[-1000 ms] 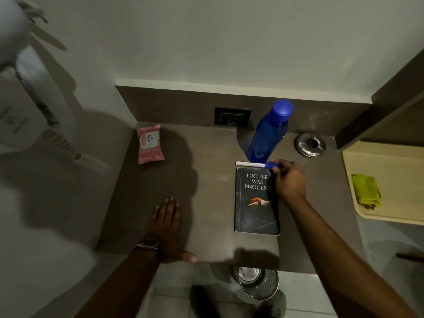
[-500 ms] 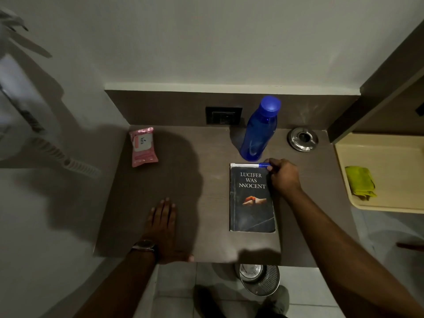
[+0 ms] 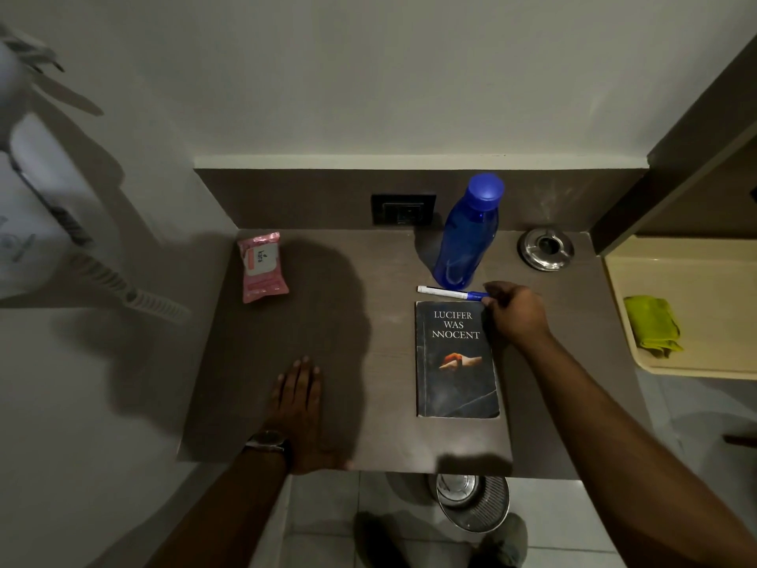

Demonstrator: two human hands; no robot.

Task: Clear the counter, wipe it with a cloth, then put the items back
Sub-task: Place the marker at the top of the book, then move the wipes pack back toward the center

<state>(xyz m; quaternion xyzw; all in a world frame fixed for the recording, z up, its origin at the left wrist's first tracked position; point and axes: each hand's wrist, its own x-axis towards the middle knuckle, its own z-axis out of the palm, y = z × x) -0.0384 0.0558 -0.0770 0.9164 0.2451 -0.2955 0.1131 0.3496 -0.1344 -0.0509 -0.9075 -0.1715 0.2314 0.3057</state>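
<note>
On the brown counter [image 3: 368,436] lie a dark book [image 3: 454,362], a white marker with a blue cap [image 3: 446,293], a blue bottle [image 3: 467,235] standing upright, a pink wipes packet [image 3: 262,266] and a metal ashtray [image 3: 545,248]. My right hand [image 3: 516,313] pinches the marker's blue cap end, just above the book's top right corner. My left hand [image 3: 301,403] lies flat on the counter near the front edge, fingers spread, holding nothing. A yellow-green cloth [image 3: 651,323] lies on the cream surface [image 3: 696,280] at the right.
A black wall socket [image 3: 403,209] sits in the backsplash behind the bottle. A metal bin [image 3: 473,502] stands on the tiled floor under the counter's front edge. A wall phone with coiled cord [image 3: 102,276] hangs at the left. A dark cabinet side [image 3: 676,157] bounds the right.
The marker has stayed above the book's top edge with my right hand at its blue end. My left hand has stayed flat. The view shifted slightly.
</note>
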